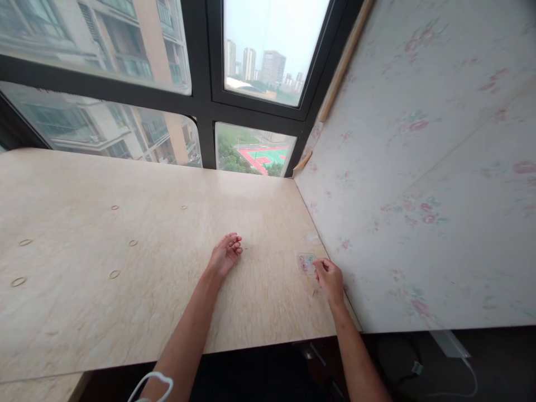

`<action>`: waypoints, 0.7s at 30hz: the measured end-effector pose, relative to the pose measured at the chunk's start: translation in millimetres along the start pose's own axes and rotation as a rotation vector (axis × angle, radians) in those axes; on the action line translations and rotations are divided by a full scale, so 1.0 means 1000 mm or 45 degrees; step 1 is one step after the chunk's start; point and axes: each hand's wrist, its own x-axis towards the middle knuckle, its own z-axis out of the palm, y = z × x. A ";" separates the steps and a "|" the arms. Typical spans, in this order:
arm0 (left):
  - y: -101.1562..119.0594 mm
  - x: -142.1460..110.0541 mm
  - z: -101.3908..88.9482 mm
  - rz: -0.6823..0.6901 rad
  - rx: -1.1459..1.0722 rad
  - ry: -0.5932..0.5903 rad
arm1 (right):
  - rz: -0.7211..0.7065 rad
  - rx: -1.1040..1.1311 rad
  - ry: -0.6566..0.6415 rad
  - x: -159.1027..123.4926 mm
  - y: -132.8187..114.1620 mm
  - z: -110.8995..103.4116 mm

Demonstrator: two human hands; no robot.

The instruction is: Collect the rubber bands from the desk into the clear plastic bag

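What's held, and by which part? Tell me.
Cannot be told. The right hand pinches at the clear case, its hold unclear; the left hand curls, nothing discernible in its grip.

Dark-framed window [268,33] beside a flowered wall [452,128], hours read from mid-view.
The black window frame [203,114] crosses at 11 o'clock; behind its glass, an apartment building [153,39] with tan columns fills 10, while pale towers [274,67] stand far off at 12, above a red-and-green sports court [274,154] edged by trees [231,158]. A wooden strip [347,61] slants down between window and wall at 1 o'clock. The wall, white with pink flowers, takes up 3 o'clock; at 4, a flat white piece [450,343] and a white cable [473,373] show in the shadow below the wall's edge.
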 end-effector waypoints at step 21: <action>-0.003 0.000 0.004 0.039 0.107 -0.017 | -0.434 -0.457 -0.144 -0.058 0.023 -0.004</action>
